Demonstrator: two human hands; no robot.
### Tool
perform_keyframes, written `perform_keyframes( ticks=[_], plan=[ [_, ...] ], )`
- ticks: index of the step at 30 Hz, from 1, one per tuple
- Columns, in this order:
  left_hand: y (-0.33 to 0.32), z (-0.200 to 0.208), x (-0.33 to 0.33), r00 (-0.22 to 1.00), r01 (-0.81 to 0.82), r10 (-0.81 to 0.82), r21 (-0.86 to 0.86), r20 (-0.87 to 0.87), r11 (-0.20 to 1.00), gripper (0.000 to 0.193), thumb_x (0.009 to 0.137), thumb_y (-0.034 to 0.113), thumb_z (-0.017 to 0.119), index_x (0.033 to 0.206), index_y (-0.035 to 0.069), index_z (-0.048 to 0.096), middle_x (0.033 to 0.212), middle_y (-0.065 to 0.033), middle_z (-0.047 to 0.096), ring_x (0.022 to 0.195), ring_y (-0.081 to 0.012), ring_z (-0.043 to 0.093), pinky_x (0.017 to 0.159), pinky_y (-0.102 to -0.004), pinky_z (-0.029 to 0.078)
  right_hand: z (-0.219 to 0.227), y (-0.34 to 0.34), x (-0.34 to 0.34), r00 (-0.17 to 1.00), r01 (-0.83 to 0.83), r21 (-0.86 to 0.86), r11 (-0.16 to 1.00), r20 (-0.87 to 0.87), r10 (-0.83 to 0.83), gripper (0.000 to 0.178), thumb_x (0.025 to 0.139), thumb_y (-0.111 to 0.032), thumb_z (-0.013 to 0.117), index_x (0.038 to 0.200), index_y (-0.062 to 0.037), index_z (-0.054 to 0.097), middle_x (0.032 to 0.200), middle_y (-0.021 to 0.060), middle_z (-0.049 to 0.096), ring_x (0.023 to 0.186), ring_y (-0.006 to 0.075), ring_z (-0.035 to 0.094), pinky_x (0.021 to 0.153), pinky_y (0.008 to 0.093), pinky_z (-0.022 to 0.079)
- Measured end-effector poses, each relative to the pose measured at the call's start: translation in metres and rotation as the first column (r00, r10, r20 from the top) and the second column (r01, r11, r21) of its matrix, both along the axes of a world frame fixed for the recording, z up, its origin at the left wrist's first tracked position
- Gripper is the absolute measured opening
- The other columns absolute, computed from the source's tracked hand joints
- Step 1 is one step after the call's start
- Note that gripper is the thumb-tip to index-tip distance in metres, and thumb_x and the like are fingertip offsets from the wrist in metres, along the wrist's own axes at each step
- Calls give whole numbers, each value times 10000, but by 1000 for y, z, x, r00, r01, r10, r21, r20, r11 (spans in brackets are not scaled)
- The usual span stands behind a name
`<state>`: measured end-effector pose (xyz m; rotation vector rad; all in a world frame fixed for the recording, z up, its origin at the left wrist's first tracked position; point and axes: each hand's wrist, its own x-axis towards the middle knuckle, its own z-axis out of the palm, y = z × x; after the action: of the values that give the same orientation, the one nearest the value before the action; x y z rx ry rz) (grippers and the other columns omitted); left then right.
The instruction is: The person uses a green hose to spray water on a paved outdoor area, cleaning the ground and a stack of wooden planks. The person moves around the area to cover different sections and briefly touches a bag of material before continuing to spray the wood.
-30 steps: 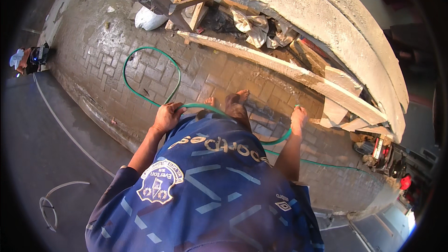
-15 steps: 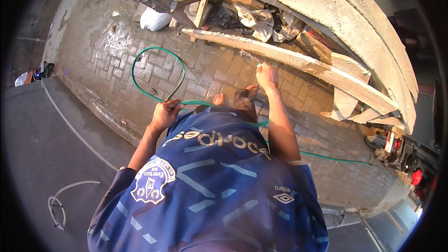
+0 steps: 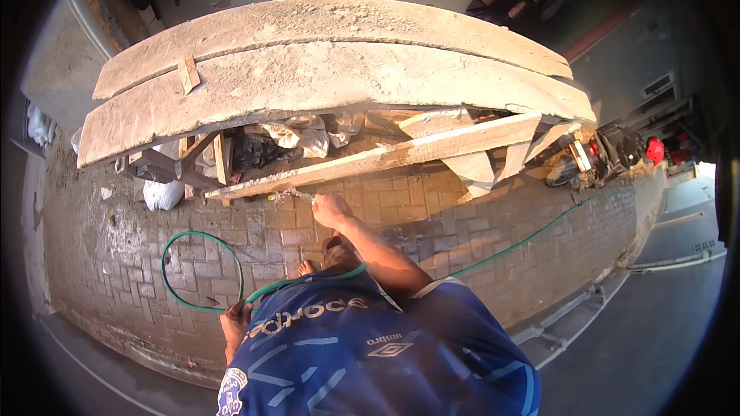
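My right hand (image 3: 331,210) is closed around the end of a green hose, held out in front of me. Water (image 3: 290,194) sprays from it to the left, close to the lower wooden rail (image 3: 362,163) of a plank bench. Lower down on the left, my left hand (image 3: 233,325) grips the same green hose (image 3: 241,271) along its length. Past that hand the hose makes a round loop over the paving, and another stretch passes in front of my body. My bare feet stand on the wet bricks, partly hidden by my shirt.
Two dusty planks (image 3: 331,69) form the top of the bench, with a small wood scrap (image 3: 189,75) on them. Beneath lie crumpled sacks and timber; a white sack (image 3: 163,196) sits at its left end. Clutter and a red object (image 3: 655,151) are at far right.
My view has turned, so the bench now shows whole and everything sits differently in the picture. Both hands keep their hold on the hose, and water still sprays from its end.
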<state>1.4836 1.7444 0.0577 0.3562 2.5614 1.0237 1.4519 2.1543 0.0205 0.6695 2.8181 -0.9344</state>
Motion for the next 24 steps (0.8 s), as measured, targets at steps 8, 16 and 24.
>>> perform_keyframes(
  ticks=[8,16,24],
  plan=[
    [40,0,-49,970,221,-218,16,-110,975,203,818,214,707,889,26,677,672,-194,599,594,-363,595,539,-389,445,6,34,55,978,197,-2,980,65,-197,277,862,-248,509,908,-25,668,905,222,670,878,402,641,775,491,509],
    [68,25,-67,952,262,-251,42,-178,964,204,822,190,700,910,7,687,704,-205,618,624,-350,614,562,-389,452,2,102,125,769,639,21,769,-9,-639,287,879,-332,525,873,-69,640,894,205,653,831,414,619,713,473,494],
    [63,37,-77,960,241,-218,118,-178,963,226,829,190,711,942,-4,686,683,-186,603,599,-318,590,559,-373,445,11,146,192,425,639,-551,537,-329,-843,152,877,-113,602,727,-104,577,529,-44,468,418,55,410,386,238,293]
  ],
)
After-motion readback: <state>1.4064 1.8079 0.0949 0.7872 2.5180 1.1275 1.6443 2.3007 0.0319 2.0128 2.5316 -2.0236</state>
